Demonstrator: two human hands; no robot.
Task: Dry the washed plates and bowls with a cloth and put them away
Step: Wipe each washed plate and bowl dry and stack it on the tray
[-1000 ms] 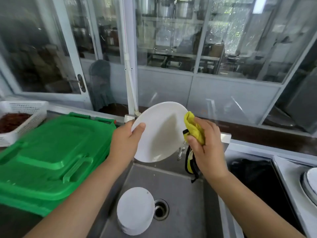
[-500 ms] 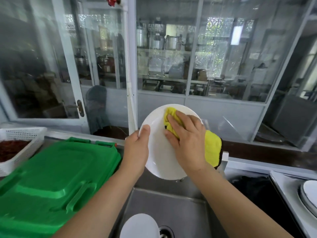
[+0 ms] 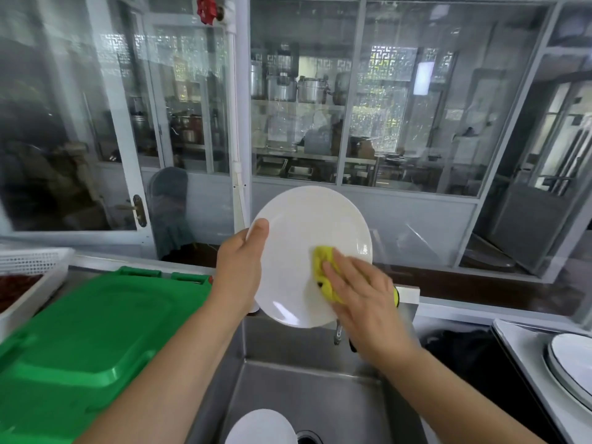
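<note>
I hold a round white plate (image 3: 307, 225) upright over the steel sink (image 3: 320, 392). My left hand (image 3: 238, 267) grips its left rim, thumb on the front face. With flat fingers my right hand (image 3: 362, 293) presses a yellow cloth (image 3: 322, 264) against the plate's lower right face. Most of the cloth is hidden under that hand. Down in the sink basin lies a stack of white plates (image 3: 261, 427), cut off by the frame's bottom edge.
A green plastic crate lid (image 3: 96, 331) fills the counter on the left, with a white basket (image 3: 32, 264) behind it. White dishes (image 3: 570, 363) are stacked on a tray at the right. A small tap (image 3: 338, 334) sits behind the sink. Glass partitions rise behind the counter.
My right hand moved the cloth from the plate's right rim onto its face, then slid down from the upper middle to the lower right. The plate rose as the view tilted up.
</note>
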